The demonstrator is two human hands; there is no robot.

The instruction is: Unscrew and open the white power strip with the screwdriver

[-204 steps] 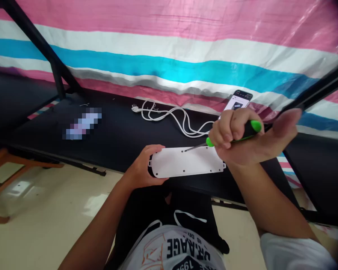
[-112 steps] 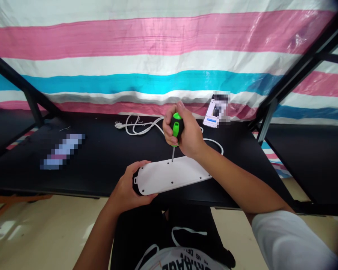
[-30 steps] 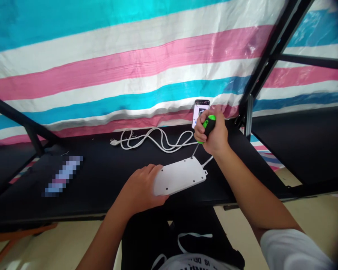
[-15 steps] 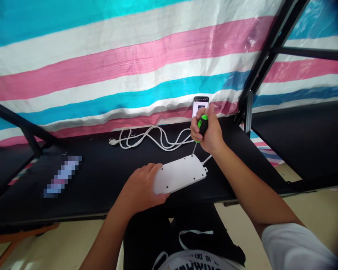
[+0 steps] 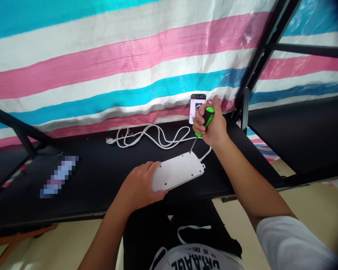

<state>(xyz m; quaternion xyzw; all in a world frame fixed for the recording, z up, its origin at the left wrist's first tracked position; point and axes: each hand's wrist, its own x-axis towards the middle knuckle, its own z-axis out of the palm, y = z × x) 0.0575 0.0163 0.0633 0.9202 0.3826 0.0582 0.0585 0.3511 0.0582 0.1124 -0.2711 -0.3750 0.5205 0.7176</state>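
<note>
- gripping a black and green screwdriver firmly in the right hand, with fingers curled around the handle and the thumb stretched up past its end
- slanting the thin metal shaft down and to the left, and setting the tip at a dark hole near the far right corner of a white case; hard to make out how deep
- clamping the left end of the white case in the left hand, with fingers over the far edge and the thumb along the near one
- keeping the white case at the front part of a black table, turned flat face up, with the right end angled a little away from the body; impossible to say whether fully flat on the table
- showing more dark holes along both long edges of that face, plus a small white loop at the right end
- running a white cord out of the right end, partly behind the right hand, then in loops across the table to a white plug
- standing just behind the right hand, and partly covered by it: a lit phone, upright against a striped sheet
- lying well to the left on the table: an item blurred into squares, impossible to recognise
- flanking the table on both sides: black metal bars
</note>
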